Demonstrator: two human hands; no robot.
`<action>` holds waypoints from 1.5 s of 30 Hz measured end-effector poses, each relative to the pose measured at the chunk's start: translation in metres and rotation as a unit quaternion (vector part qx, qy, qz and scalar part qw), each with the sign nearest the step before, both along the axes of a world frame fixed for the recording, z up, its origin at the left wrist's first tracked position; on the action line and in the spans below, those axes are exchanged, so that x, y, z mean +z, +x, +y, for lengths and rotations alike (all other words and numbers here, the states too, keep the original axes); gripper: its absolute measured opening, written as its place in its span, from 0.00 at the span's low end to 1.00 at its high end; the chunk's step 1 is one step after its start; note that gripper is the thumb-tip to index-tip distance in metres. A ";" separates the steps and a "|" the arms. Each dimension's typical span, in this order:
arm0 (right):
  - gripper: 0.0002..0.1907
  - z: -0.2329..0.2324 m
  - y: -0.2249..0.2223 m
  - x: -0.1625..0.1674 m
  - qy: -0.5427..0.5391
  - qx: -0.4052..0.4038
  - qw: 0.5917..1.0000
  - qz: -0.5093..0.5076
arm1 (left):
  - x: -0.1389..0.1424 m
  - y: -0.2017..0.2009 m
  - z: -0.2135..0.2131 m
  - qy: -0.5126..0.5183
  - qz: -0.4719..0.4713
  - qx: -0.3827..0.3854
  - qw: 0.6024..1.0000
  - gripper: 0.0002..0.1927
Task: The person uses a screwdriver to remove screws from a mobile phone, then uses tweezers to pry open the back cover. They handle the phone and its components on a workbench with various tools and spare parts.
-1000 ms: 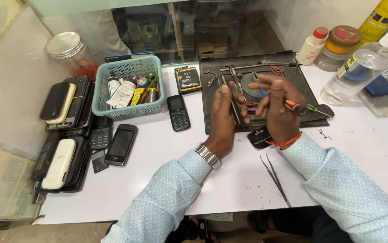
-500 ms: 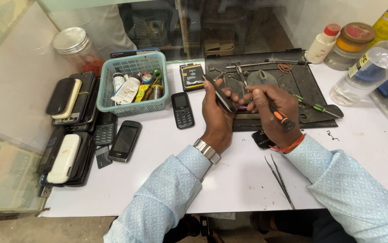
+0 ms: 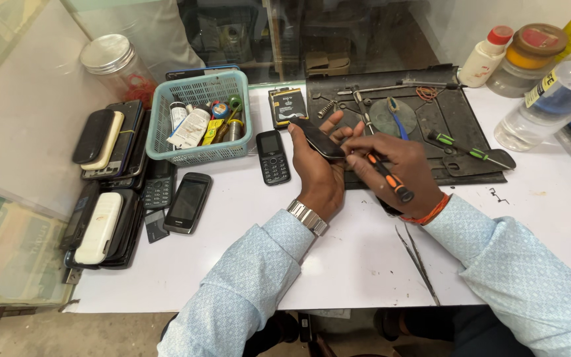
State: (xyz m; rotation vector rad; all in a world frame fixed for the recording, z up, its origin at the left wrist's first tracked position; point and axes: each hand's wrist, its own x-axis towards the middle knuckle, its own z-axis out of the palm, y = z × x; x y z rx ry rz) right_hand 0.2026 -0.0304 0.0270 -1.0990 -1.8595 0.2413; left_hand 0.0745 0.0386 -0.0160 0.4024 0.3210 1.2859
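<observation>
So in the head view, compared with a second earlier, the hands had dropped lower and closer to the body, toward the middle of the frame. The left hand (image 3: pixel 322 173) had its grip closed around a dark phone (image 3: pixel 316 138), tilted up on edge just above the near rim of the black work mat (image 3: pixel 457 119). The right hand (image 3: pixel 398 165) was wrapped around an orange-and-black screwdriver (image 3: pixel 387 176), tip now right at the phone's edge where before it was held apart from it. My read is the work moved from lining up to actually working the phone.

The white table (image 3: pixel 246 231) was busy: a teal basket (image 3: pixel 196 89) of small bottles at upper left, a black keypad phone (image 3: pixel 273 156) just right of it, stacks of old phones (image 3: pixel 110 142) along the left edge, tweezers (image 3: pixel 418 261) lower right of the hands, a green-handled screwdriver (image 3: pixel 467 151) on the mat. Bottles and jars sat in the upper right corner, with a glass pane behind it all.
</observation>
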 end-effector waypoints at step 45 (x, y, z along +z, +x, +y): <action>0.16 -0.006 0.006 0.002 0.051 0.005 0.998 -0.034 | 0.001 0.005 -0.010 -0.055 0.134 0.019 0.989 0.29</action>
